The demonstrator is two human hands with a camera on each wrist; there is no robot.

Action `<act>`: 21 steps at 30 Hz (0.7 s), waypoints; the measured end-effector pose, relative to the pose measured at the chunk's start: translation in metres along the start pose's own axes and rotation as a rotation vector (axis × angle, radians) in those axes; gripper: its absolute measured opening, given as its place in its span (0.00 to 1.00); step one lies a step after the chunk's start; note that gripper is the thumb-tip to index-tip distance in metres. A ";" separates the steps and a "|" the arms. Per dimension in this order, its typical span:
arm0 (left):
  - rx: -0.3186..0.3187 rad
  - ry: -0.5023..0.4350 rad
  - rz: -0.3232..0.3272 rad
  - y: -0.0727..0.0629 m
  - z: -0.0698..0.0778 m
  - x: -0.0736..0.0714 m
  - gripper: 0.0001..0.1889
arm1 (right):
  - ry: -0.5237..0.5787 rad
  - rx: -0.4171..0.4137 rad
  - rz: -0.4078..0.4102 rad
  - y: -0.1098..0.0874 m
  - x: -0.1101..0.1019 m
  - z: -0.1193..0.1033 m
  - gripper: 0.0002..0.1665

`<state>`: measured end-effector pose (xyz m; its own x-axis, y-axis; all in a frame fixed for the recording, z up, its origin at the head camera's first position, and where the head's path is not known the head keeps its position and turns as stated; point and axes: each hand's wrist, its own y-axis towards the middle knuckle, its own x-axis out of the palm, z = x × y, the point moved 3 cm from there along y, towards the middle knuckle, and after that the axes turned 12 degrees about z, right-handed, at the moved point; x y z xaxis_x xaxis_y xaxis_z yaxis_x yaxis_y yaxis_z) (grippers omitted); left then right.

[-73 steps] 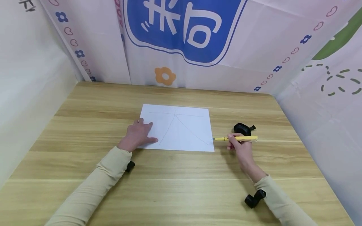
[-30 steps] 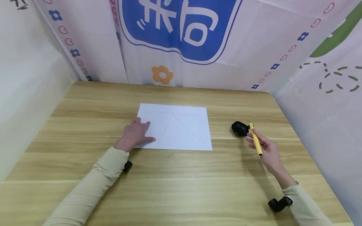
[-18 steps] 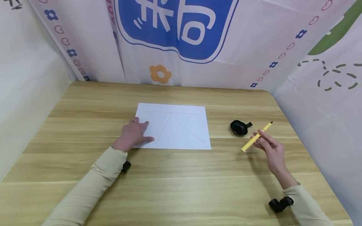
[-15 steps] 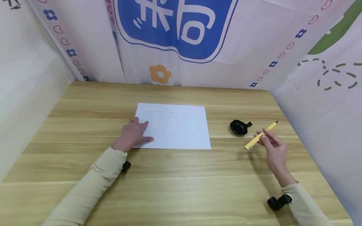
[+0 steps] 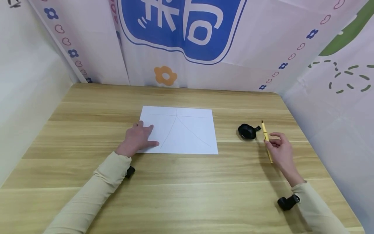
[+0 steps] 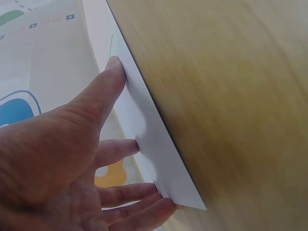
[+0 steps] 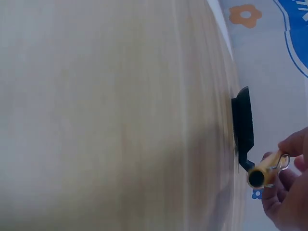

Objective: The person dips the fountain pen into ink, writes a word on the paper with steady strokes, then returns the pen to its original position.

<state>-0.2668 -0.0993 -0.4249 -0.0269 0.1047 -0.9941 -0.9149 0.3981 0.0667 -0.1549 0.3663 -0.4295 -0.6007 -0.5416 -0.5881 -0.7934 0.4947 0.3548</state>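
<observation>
A white sheet of paper lies on the wooden table, with thin lines drawn on it: a horizontal stroke crossed by a short vertical one, and two strokes spreading down from there. My left hand rests on its left edge, thumb and fingers spread; in the left wrist view the thumb and fingertips touch the paper. Off to the right, my right hand pinches a yellow pen between thumb and fingers above the table. Its dark tip points away from me. The right wrist view shows the pen's rear end and metal clip.
Just left of the pen stands a small black dish with a short handle. Printed cloth hangs behind the table, and white walls flank it. Black devices are strapped at both wrists.
The right hand has moved right, away from the paper's edge. The pen has turned in its fingers: its tip pointed left, then far right, now away from me. The left hand stays on the paper.
</observation>
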 end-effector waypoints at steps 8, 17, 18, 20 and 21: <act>0.014 -0.005 0.018 -0.001 -0.001 0.000 0.40 | -0.168 -0.020 -0.021 0.012 0.012 0.005 0.21; 0.010 -0.010 0.011 -0.001 -0.001 -0.001 0.40 | -0.228 -0.045 -0.036 0.016 0.019 0.006 0.22; 0.007 -0.010 0.008 -0.001 -0.001 -0.001 0.40 | -0.228 -0.044 -0.043 0.016 0.019 0.006 0.22; 0.000 -0.009 0.004 -0.001 -0.001 -0.001 0.40 | -0.230 -0.041 -0.054 0.016 0.020 0.006 0.22; -0.004 -0.007 0.002 -0.001 -0.002 -0.001 0.40 | -0.232 -0.042 -0.060 0.016 0.021 0.006 0.22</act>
<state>-0.2661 -0.1016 -0.4241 -0.0261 0.1124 -0.9933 -0.9163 0.3946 0.0687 -0.1796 0.3674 -0.4402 -0.5177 -0.3956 -0.7587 -0.8332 0.4348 0.3418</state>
